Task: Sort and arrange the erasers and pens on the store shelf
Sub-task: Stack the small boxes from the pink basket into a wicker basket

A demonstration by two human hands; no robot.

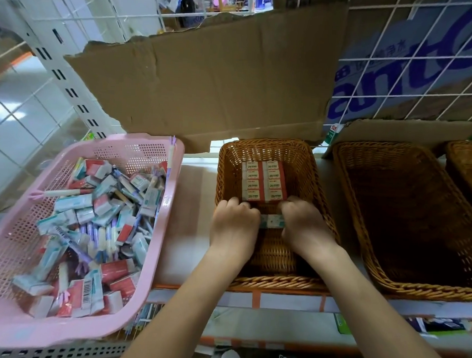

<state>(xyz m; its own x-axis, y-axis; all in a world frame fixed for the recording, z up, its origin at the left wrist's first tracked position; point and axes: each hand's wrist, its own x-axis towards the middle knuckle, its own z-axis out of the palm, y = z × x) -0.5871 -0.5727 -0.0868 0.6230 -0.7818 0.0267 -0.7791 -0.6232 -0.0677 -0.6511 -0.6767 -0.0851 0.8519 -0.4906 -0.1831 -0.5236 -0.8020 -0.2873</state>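
Holding a pale, teal-patterned eraser (272,221) between both hands, we keep it low inside the small wicker basket (278,281), its long axis running left to right. Our left hand (234,222) curls round its left end and our right hand (305,223) round its right end, with the fingertips tucked out of sight. The block of 2B erasers (264,181), two columns side by side, lies just beyond our knuckles on the far side. The held eraser is therefore parallel to the block's near edge, and we judge it needs only a short push away from us, with both hands equally close. The pink plastic basket (174,181) of unsorted stock sits to the left.
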